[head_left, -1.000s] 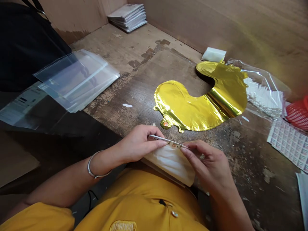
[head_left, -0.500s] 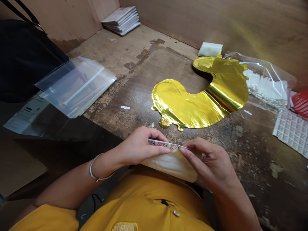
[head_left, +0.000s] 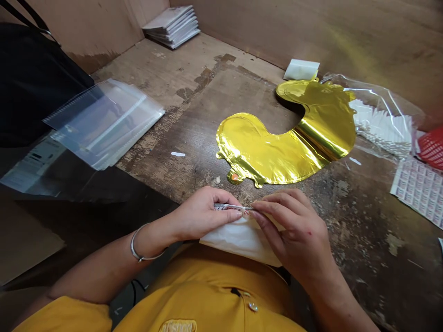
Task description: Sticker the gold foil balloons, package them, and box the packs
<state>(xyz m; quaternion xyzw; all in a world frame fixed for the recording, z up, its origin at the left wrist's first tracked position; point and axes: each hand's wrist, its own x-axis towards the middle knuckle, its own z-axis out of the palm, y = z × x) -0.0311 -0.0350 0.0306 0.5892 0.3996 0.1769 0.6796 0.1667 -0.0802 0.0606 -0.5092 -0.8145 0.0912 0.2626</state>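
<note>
My left hand [head_left: 202,214] and my right hand [head_left: 294,228] both pinch a narrow white label strip [head_left: 231,207] printed with small red and black marks, held at the near table edge. The fingertips of the two hands almost meet on it. Under the strip lies a pale folded packet [head_left: 238,237], resting against my yellow shirt. Beyond the hands a flat gold foil balloon [head_left: 287,136], curved like a crescent, lies on the worn wooden table [head_left: 194,124].
A stack of clear plastic bags [head_left: 104,120] sits at the left beside a black bag [head_left: 31,78]. White booklets [head_left: 173,25] are piled at the back. A crinkled clear bag [head_left: 380,120], a sticker sheet [head_left: 418,189] and a red basket [head_left: 432,147] are at the right.
My right hand has slid left along the strip toward my left hand, so less of the strip shows between them. The view shifted slightly.
</note>
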